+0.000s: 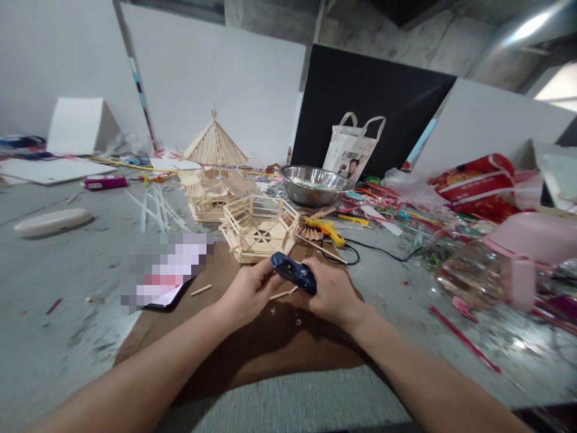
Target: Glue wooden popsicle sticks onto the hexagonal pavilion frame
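Table [90, 264] was seemingly protected by sheet [252, 355].
Blue tool [294, 273] was gripped by right hand [332, 290]; left hand [247, 293] half-curled, hold unclear.

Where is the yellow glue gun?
In the head view, the yellow glue gun lies right of centre, just right of the open-topped stick model and beyond the right hand.

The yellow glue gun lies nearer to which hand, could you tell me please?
Right. The right hand is just on the near side of the glue gun; the left hand is farther off, to its near left.
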Demonstrator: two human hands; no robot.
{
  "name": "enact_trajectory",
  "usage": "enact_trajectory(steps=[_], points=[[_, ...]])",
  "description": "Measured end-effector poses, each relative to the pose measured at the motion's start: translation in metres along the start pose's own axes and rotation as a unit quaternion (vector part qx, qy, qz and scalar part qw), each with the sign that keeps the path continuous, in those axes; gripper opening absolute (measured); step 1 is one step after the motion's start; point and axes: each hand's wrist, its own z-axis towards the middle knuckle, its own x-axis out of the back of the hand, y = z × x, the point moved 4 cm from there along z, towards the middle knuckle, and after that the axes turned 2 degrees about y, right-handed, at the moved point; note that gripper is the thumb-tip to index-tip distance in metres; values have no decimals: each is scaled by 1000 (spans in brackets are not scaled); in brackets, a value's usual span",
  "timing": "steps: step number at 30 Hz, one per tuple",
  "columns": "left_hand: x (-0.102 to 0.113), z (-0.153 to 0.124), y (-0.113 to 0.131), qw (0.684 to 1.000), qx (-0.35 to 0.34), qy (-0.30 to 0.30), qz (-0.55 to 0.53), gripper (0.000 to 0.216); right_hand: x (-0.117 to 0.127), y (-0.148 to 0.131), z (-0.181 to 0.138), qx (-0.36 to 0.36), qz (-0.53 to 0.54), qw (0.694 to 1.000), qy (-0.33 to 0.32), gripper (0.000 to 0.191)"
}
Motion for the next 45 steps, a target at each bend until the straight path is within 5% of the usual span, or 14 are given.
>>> enact_trajectory(steps=[5, 18, 38, 42, 45], points=[[1, -1, -2, 1000, -17, 8, 2, 25, -2, 1, 1, 14, 25, 999, 22, 36], [-2, 3, 7, 987, 14, -88, -136, 23, 1, 1, 0, 42, 32, 998, 30, 38], [-3, 5, -5, 997, 48, -14, -51, 28, 4, 5, 3, -42, -12, 999, -5, 15], [-1, 5, -11, 994, 86, -2, -64, 30, 12, 14, 6, -88, -28, 995, 34, 18], [-3, 5, -15, 976, 134, -13, -170, 26, 19, 33, 9, -131, -50, 985, 100, 31]])
